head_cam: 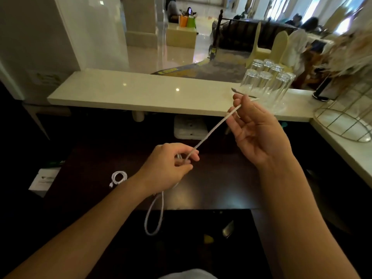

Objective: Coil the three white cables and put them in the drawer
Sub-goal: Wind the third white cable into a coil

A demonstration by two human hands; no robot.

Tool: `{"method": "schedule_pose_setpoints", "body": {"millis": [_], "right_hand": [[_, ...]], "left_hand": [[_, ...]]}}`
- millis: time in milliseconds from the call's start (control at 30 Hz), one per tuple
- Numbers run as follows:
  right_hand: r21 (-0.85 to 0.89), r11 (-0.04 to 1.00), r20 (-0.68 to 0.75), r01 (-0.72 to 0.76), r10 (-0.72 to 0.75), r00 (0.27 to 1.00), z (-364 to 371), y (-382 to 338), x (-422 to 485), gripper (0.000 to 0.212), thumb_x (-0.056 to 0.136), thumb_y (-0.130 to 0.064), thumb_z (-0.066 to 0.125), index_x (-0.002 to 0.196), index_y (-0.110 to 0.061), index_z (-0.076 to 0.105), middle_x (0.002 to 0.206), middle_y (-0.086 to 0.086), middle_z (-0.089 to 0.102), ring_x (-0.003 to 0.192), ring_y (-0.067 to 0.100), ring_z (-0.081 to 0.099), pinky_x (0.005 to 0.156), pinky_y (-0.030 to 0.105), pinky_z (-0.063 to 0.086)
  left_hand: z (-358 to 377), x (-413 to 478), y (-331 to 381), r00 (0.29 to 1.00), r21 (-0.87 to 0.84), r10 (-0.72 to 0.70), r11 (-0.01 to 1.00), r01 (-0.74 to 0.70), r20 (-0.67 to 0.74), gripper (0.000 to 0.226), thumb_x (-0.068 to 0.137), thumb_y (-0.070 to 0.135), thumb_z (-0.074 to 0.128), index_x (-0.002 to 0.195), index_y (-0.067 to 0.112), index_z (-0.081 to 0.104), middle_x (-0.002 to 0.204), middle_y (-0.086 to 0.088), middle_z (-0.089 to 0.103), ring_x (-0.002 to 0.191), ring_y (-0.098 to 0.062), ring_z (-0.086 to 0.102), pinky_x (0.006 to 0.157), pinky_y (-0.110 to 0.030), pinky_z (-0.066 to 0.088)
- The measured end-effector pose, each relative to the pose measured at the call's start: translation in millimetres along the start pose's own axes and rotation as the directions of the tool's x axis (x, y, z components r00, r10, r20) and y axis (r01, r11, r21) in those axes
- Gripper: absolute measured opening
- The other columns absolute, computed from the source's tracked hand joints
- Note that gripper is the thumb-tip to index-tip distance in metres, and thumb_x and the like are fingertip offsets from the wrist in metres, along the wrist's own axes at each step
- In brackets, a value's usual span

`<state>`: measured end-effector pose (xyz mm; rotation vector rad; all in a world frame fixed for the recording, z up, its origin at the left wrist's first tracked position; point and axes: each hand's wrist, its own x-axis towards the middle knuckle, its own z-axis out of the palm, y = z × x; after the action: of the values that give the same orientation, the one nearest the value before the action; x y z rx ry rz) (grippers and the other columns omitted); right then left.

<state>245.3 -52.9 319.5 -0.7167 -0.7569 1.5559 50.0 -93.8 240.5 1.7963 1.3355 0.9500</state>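
- Stretching taut between both hands: thin white cable (209,131), braided-looking, running from 7 o'clock up to 1 o'clock.
- Pinching its lower part with left hand (171,166), fingers curled narrow around it, over the dark table (96,158).
- Gripping its upper end with right hand (259,129), fingertips closed on the strand, remaining fingers spread loosely.
- Dangling below the left hand at 6 o'clock: long slack loop of the same cable.
- Lying at 9 o'clock of the left hand on the table: second white cable (119,177), already wound into a small coil.
- Standing upside down at 1 o'clock on the pale shelf (141,91): clear glasses (265,83).
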Motion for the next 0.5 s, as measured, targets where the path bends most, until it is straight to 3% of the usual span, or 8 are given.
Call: {"method": "schedule_pose_setpoints", "body": {"millis": [67,133,233,300,400,500], "right_hand": [[0.015,0.999,-0.014,-0.028,0.029,0.999,11.1,7.9,-32.7,0.014,0.094,-0.017,0.058,0.098,-0.007,0.067,0.073,-0.003,0.071,0.068,0.007,0.069,0.063,0.020,0.057],[0.020,0.999,-0.018,-0.048,0.049,0.999,19.2,17.2,-64.7,0.015,0.094,-0.017,0.058,0.098,-0.007,0.067,0.073,-0.003,0.070,0.068,0.007,0.069,0.063,0.019,0.057],[0.020,0.998,0.021,-0.055,0.055,0.998,23.6,29.6,-107.1,0.017,0.093,-0.014,0.056,0.101,-0.005,0.067,0.075,-0.001,0.069,0.066,0.008,0.067,0.062,0.019,0.057],[-0.036,0.999,0.006,-0.028,0.028,1.000,19.4,31.7,-126.2,0.018,0.096,-0.011,0.052,0.104,-0.004,0.066,0.075,-0.002,0.068,0.064,0.008,0.065,0.060,0.020,0.057],[-0.150,0.989,-0.106,0.014,-0.030,0.994,0.9,28.0,-139.2,0.022,0.099,-0.010,0.050,0.115,-0.003,0.063,0.074,-0.004,0.065,0.060,0.008,0.059,0.055,0.021,0.053],[-0.230,0.973,-0.238,-0.006,-0.050,0.970,-28.2,30.6,-143.8,0.020,0.099,-0.009,0.048,0.111,-0.004,0.064,0.074,-0.002,0.061,0.055,0.009,0.052,0.049,0.020,0.047]], "left_hand": [[-9.2,-32.7,1.8,0.981,0.289,0.194,0.941,-0.178,-0.026,0.028,0.079,0.011,0.074,0.100,0.030,0.074,0.101,0.014,0.065,0.104,-0.004,0.059,0.093,-0.019,0.041],[-15.3,-62.9,5.8,0.952,0.511,0.302,0.811,-0.284,0.050,0.027,0.079,0.020,0.072,0.101,0.035,0.072,0.096,0.018,0.065,0.109,-0.007,0.053,0.094,-0.032,0.030],[-15.5,-94.9,1.3,0.965,0.703,0.181,0.661,-0.263,0.191,0.021,0.086,0.025,0.065,0.103,0.036,0.070,0.106,0.016,0.068,0.108,-0.011,0.053,0.095,-0.036,0.036],[-16.7,-113.5,-6.8,0.981,0.601,0.017,0.788,-0.131,0.192,0.019,0.087,0.020,0.064,0.098,0.032,0.073,0.097,0.010,0.072,0.093,-0.011,0.064,0.087,-0.038,0.052],[-20.5,-138.9,-17.5,0.968,0.229,-0.161,0.967,0.115,0.192,0.012,0.087,0.020,0.069,0.094,0.026,0.076,0.075,0.003,0.075,0.067,-0.009,0.071,0.071,-0.036,0.061],[-17.5,-161.6,-21.7,0.961,-0.106,-0.162,0.976,0.189,0.223,0.012,0.088,0.021,0.070,0.096,0.018,0.078,0.091,0.003,0.077,0.087,-0.013,0.072,0.079,-0.033,0.060]]}}
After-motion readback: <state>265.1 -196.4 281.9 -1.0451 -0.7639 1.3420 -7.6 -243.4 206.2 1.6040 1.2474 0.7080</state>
